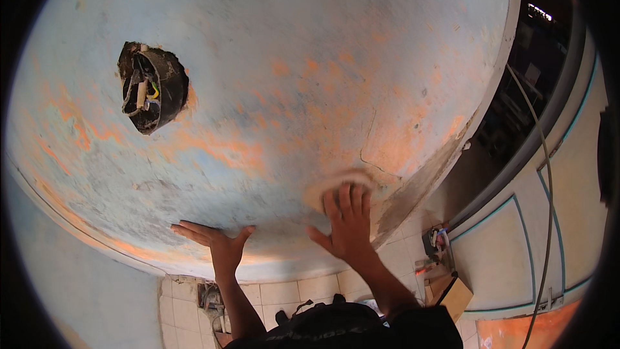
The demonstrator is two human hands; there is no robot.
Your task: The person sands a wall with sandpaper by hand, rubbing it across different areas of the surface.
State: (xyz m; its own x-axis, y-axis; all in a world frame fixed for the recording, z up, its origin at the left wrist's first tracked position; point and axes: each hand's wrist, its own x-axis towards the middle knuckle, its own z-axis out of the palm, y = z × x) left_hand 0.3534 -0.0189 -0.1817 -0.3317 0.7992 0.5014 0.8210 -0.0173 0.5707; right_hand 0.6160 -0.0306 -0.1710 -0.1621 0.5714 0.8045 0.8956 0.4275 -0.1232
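Observation:
My left hand (218,240) presses on the lower part of a patchy grey-blue and orange wall (278,110), fingers stretched out and thumb apart, holding nothing. Farther right, my right hand (349,223) has its fingers over a pale tan piece of sandpaper (316,195), held flat against the same wall. Motion blurs the sandpaper's outline, and the fingers cover much of it. A thin crack (369,142) runs down the wall just above my right hand.
At the upper left, an open box (169,81) with loose wires is set into the wall. To the right are a dark doorway (516,110), a pale door (497,252) with blue lines and a hanging cable (547,187). Floor tiles (281,292) and a cardboard box (452,294) are below.

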